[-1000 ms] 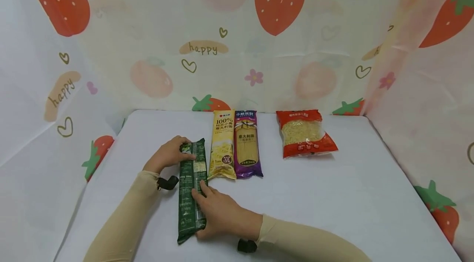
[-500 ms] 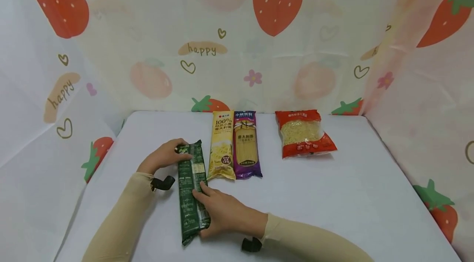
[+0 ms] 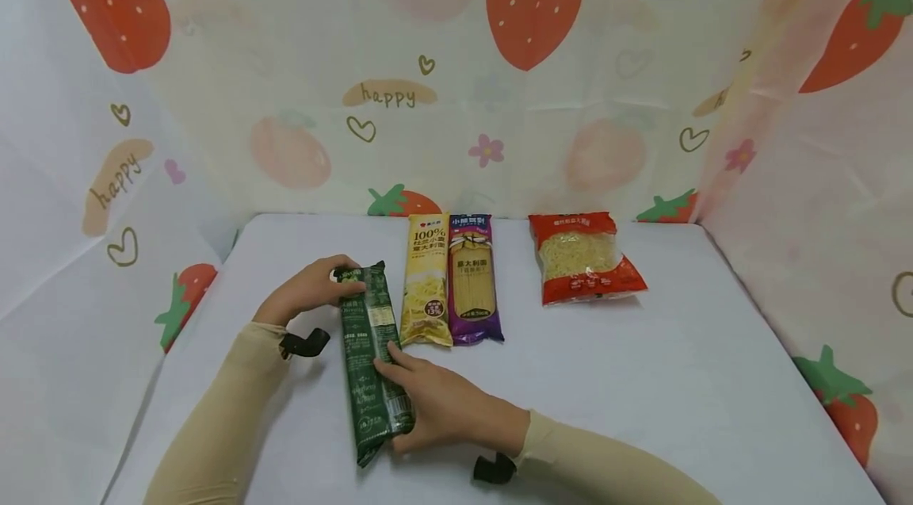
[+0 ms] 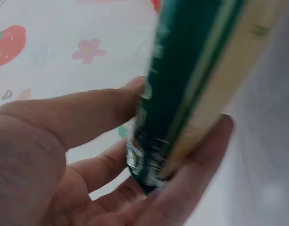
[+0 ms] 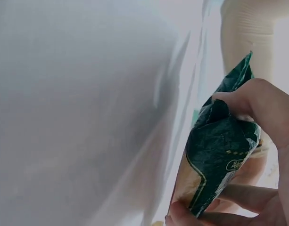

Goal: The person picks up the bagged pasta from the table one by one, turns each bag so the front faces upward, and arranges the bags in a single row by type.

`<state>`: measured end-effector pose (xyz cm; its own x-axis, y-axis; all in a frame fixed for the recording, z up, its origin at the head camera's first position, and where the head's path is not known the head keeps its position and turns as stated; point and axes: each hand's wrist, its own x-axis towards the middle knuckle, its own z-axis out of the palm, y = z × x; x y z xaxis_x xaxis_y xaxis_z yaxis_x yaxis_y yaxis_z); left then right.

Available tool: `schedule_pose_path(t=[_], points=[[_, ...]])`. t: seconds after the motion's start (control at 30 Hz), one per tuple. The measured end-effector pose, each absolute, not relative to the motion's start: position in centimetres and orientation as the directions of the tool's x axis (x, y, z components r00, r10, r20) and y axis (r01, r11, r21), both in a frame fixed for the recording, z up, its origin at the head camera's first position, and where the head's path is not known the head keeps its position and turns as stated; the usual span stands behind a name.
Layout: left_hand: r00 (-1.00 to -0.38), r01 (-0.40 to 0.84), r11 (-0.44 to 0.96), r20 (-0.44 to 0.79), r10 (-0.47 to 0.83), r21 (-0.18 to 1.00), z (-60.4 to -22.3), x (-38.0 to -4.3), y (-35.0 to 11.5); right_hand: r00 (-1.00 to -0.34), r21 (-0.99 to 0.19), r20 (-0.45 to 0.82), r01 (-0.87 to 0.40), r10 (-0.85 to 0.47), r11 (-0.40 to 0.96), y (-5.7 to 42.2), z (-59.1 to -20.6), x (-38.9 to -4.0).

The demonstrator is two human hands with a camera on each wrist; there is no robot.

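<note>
A long green spaghetti packet (image 3: 365, 362) is held between both hands at the left of the table. My left hand (image 3: 305, 292) grips its far end; in the left wrist view the thumb lies on one side of the packet (image 4: 182, 80) and fingers are on the other. My right hand (image 3: 456, 410) holds the near right edge. Crumpled green wrapping at the packet's end (image 5: 222, 146) shows beside the right thumb in the right wrist view. Just right of it lie a yellow pasta packet (image 3: 426, 283) and a purple pasta packet (image 3: 474, 283), side by side.
A red bag of pasta (image 3: 583, 259) lies farther right on the white table (image 3: 642, 394). Strawberry-printed cloth walls (image 3: 442, 37) enclose the back and both sides of the table. Black wrist mounts (image 3: 307, 343) stick out below each hand.
The green packet has turned slightly, its near end shifting right and its far end a little left. My left hand has moved left with it and my right hand slightly right.
</note>
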<state>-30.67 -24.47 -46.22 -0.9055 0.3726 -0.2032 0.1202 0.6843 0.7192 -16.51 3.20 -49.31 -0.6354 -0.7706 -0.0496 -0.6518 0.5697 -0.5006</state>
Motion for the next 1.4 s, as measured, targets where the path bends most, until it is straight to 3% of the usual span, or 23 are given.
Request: schedule_pose_path(t=[0.57,0.97,1.23,1.4], points=[[-0.91,0.109,0.463,-0.099,0.403,0.879,-46.1,-30.9,-23.9,-0.642,-0.592,0.02,-0.625,-0.766,0.509,6.0,-48.6,-16.6],[-0.923,-0.047,0.255,-0.14,0.359,0.966,-46.7,-31.2,-23.7,-0.641,-0.703,0.089,-0.583,-0.762,0.407,7.7,-48.6,-17.0],[-0.908,0.042,0.202,-0.047,0.416,0.978,-48.0,-31.7,-23.6,-0.653,-0.777,0.145,-0.541,-0.744,0.323,8.4,-48.6,-17.2],[-0.908,0.027,0.137,-0.034,0.418,0.99,-48.7,-32.0,-22.9,-0.666,-0.851,0.161,-0.468,-0.729,0.239,8.6,-48.4,-17.3]])
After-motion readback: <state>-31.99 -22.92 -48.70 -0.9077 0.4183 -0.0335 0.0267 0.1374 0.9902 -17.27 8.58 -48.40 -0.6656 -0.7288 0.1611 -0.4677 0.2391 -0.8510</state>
